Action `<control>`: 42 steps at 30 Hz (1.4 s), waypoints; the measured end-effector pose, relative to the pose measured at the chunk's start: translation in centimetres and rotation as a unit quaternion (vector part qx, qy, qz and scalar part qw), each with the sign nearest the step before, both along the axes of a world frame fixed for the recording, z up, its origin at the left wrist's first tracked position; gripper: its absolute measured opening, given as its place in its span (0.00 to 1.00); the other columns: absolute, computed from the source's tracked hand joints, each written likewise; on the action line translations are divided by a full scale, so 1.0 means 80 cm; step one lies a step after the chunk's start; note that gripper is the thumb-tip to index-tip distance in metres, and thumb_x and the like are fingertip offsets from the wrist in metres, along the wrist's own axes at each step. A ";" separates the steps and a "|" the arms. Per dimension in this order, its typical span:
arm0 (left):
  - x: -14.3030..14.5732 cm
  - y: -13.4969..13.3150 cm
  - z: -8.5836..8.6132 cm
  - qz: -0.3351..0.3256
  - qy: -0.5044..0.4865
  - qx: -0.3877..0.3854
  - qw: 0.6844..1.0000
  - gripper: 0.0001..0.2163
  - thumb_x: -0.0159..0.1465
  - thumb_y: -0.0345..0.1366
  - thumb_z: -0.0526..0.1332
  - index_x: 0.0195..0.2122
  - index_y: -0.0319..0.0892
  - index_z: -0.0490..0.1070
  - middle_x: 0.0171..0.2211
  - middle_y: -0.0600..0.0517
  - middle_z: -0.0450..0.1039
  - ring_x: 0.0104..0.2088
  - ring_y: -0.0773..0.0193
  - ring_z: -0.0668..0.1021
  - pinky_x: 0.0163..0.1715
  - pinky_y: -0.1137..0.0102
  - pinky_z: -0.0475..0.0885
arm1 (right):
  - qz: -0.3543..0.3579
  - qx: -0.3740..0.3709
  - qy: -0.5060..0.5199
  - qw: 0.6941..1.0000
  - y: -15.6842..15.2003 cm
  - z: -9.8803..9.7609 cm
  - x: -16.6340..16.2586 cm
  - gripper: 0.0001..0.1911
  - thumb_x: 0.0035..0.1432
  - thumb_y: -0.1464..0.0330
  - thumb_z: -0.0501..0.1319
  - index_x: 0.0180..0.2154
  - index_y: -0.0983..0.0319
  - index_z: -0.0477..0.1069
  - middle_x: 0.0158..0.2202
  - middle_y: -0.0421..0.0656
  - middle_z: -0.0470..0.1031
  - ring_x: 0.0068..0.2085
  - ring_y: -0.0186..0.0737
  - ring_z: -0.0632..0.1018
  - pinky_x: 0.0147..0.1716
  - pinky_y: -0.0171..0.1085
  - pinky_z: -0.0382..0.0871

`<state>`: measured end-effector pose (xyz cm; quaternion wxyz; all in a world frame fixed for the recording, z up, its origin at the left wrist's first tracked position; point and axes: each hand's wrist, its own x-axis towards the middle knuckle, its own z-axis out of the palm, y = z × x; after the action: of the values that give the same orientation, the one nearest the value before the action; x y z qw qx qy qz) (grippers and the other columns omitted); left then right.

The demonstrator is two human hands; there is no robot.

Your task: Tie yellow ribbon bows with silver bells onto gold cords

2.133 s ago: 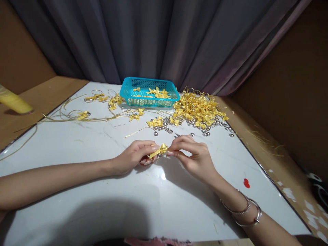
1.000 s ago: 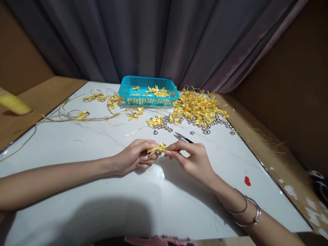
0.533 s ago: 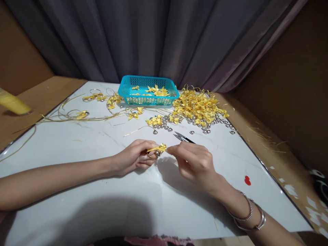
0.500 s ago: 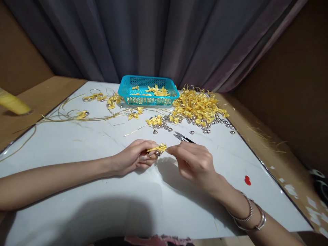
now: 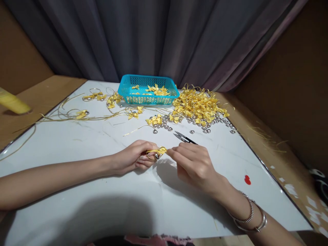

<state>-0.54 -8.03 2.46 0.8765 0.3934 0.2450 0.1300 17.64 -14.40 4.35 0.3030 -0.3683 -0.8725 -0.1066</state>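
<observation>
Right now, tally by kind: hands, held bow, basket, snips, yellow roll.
Left hand and right hand: 2
Held bow: 1
Blue basket: 1
Snips, partly hidden: 1
Yellow roll: 1
Total: 6

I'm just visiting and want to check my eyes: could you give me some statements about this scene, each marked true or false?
1. The left hand holds a yellow bow. True.
2. The large yellow heap lies to the right of the blue basket. True.
3. The red piece is inside the basket. False: it lies on the white table.
4. The bracelets are on the left arm. False: they are on the right arm.
5. The scissors are partly hidden by the right hand. True.
</observation>
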 end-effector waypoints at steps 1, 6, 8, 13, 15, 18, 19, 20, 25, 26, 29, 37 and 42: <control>0.000 0.000 0.000 0.001 0.000 -0.001 1.000 0.13 0.58 0.33 0.55 0.19 0.40 0.53 0.14 0.62 0.44 0.16 0.76 0.46 0.13 0.83 0.44 | -0.001 -0.001 0.007 1.000 0.000 -0.001 0.000 0.16 0.49 0.85 0.47 0.25 0.64 0.69 0.17 0.41 0.66 0.19 0.35 0.61 0.19 0.36 0.54; -0.002 0.000 0.001 0.003 -0.013 -0.011 1.000 0.13 0.58 0.32 0.55 0.18 0.39 0.54 0.14 0.62 0.44 0.15 0.77 0.46 0.12 0.84 0.45 | -0.012 -0.082 0.127 0.988 0.003 -0.008 -0.001 0.15 0.50 0.83 0.48 0.27 0.64 0.69 0.19 0.41 0.70 0.20 0.33 0.68 0.19 0.33 0.60; -0.002 0.001 0.001 0.002 -0.017 -0.020 1.000 0.12 0.58 0.32 0.55 0.18 0.39 0.54 0.14 0.62 0.44 0.15 0.77 0.46 0.12 0.84 0.47 | -0.007 -0.136 0.175 0.975 0.006 -0.009 0.000 0.14 0.52 0.82 0.49 0.27 0.64 0.70 0.22 0.41 0.74 0.23 0.32 0.72 0.22 0.31 0.65; -0.001 0.004 0.001 -0.014 -0.034 -0.046 0.998 0.13 0.57 0.31 0.55 0.17 0.40 0.53 0.13 0.63 0.43 0.15 0.77 0.46 0.11 0.84 0.48 | 0.010 -0.183 0.223 0.957 0.012 -0.010 0.004 0.13 0.52 0.81 0.51 0.27 0.63 0.71 0.24 0.41 0.77 0.25 0.31 0.76 0.24 0.29 0.69; -0.001 0.005 0.002 -0.017 -0.036 -0.050 0.998 0.13 0.57 0.31 0.55 0.17 0.40 0.53 0.13 0.63 0.43 0.15 0.77 0.46 0.11 0.84 0.48 | 0.016 -0.174 0.221 0.960 0.012 -0.010 0.004 0.13 0.52 0.82 0.51 0.28 0.63 0.70 0.24 0.41 0.77 0.26 0.31 0.76 0.25 0.29 0.69; -0.001 0.006 0.001 -0.017 -0.033 -0.051 0.998 0.13 0.57 0.31 0.54 0.17 0.40 0.53 0.13 0.63 0.43 0.15 0.77 0.46 0.11 0.85 0.48 | 0.020 -0.143 0.195 0.970 0.011 -0.010 0.004 0.14 0.50 0.83 0.50 0.28 0.63 0.70 0.23 0.41 0.76 0.25 0.31 0.75 0.24 0.30 0.68; -0.001 0.006 0.001 -0.017 -0.031 -0.051 0.998 0.13 0.58 0.31 0.54 0.17 0.40 0.53 0.13 0.63 0.43 0.15 0.77 0.46 0.11 0.85 0.48 | 0.020 -0.128 0.182 0.975 0.011 -0.011 0.005 0.15 0.50 0.83 0.49 0.28 0.64 0.70 0.23 0.41 0.75 0.24 0.31 0.73 0.23 0.31 0.67; -0.001 0.005 0.000 -0.017 -0.028 -0.051 0.998 0.13 0.58 0.30 0.54 0.18 0.40 0.53 0.13 0.63 0.43 0.15 0.77 0.46 0.11 0.85 0.48 | 0.020 -0.111 0.165 0.980 0.010 -0.011 0.005 0.15 0.49 0.83 0.48 0.28 0.64 0.70 0.22 0.41 0.74 0.23 0.31 0.72 0.22 0.31 0.65; -0.001 0.005 -0.001 -0.022 -0.015 -0.066 0.997 0.13 0.59 0.31 0.53 0.18 0.40 0.53 0.13 0.63 0.42 0.15 0.77 0.45 0.11 0.84 0.48 | 0.014 -0.029 0.073 0.997 0.010 -0.008 0.006 0.16 0.48 0.84 0.47 0.28 0.65 0.70 0.18 0.41 0.69 0.20 0.32 0.63 0.18 0.33 0.56; -0.001 0.005 -0.001 -0.024 -0.014 -0.069 0.997 0.14 0.59 0.31 0.53 0.18 0.40 0.52 0.13 0.63 0.42 0.15 0.77 0.45 0.11 0.84 0.48 | 0.012 -0.016 0.059 0.998 0.010 -0.007 0.006 0.16 0.48 0.84 0.47 0.27 0.65 0.70 0.18 0.41 0.68 0.20 0.33 0.62 0.18 0.34 0.55; -0.001 0.005 -0.002 -0.035 -0.013 -0.067 0.997 0.13 0.59 0.31 0.53 0.18 0.40 0.52 0.13 0.63 0.41 0.15 0.77 0.44 0.11 0.84 0.47 | 0.010 0.012 0.015 1.000 0.008 -0.003 0.005 0.16 0.50 0.85 0.48 0.25 0.65 0.69 0.18 0.41 0.68 0.20 0.33 0.62 0.20 0.35 0.54; -0.003 0.005 -0.004 -0.044 0.013 -0.062 0.997 0.13 0.58 0.32 0.54 0.18 0.40 0.52 0.14 0.63 0.42 0.15 0.76 0.44 0.11 0.84 0.45 | 0.009 0.070 -0.074 0.995 0.003 0.004 0.003 0.15 0.60 0.79 0.48 0.26 0.66 0.70 0.19 0.42 0.66 0.23 0.35 0.62 0.23 0.35 0.57; -0.001 0.006 -0.004 -0.050 0.005 -0.063 0.997 0.13 0.58 0.31 0.54 0.18 0.40 0.52 0.14 0.63 0.42 0.15 0.76 0.44 0.11 0.84 0.45 | 0.007 0.053 -0.057 0.997 0.003 0.002 0.001 0.16 0.56 0.82 0.47 0.25 0.65 0.69 0.18 0.41 0.66 0.22 0.35 0.62 0.21 0.35 0.56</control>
<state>-0.65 -7.51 2.10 0.9037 0.3496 0.2376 0.0683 17.69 -14.19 4.54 0.2727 -0.3395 -0.8838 -0.1710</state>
